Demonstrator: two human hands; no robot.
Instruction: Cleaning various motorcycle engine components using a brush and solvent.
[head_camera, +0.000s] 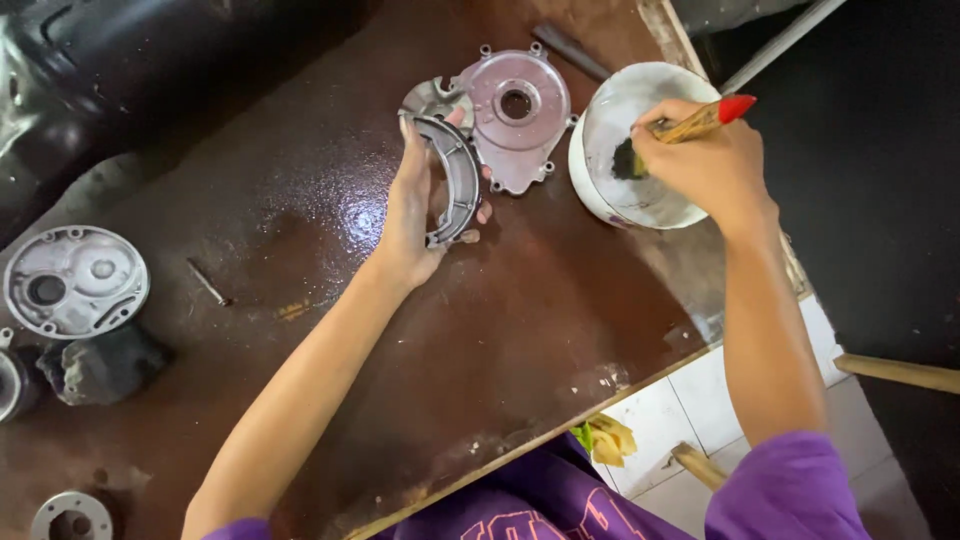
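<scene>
Left hand (412, 215) fingers gripping curved grey brake shoe (455, 180), right hand (700, 160) fingers clasping red-tipped wooden brush (700, 120)

Brush (690, 122) bristles hidden in bowl (600, 110) (round part (70, 517) cut off).

Premises: a mechanical repair workshop. Evidence: an oil-stained, wet brown desk (330, 200) carrying bare metal engine covers (75, 281), a curved brake shoe (455, 180), a loose bolt (208, 283), a greasy rag (100, 365) and a white bowl (640, 150) of dark cleaning fluid.
</scene>
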